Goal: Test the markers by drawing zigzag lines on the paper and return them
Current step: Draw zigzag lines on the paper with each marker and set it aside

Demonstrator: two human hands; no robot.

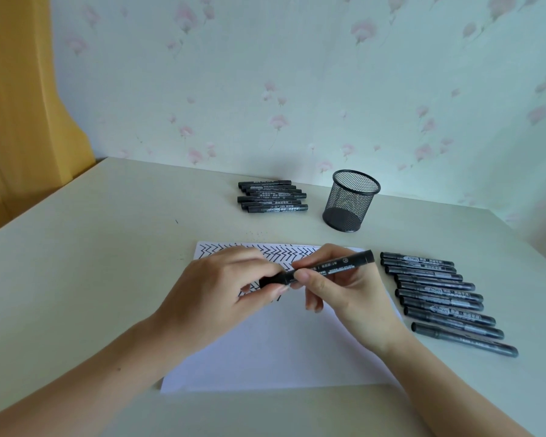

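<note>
A black marker (334, 265) is held level above the white paper (281, 351). My right hand (341, 298) grips its barrel with thumb and fingers. My left hand (221, 294) pinches the cap end at the marker's left. Black zigzag lines (265, 251) cover the paper's far part, partly hidden by my hands. A row of several black markers (442, 298) lies to the right of the paper. A smaller stack of markers (271, 197) lies at the back of the table.
A black mesh pen cup (351, 201) stands empty at the back, between the two groups of markers. The pale table (76, 279) runs to a flowered wall, with a yellow curtain (19, 105) at the left.
</note>
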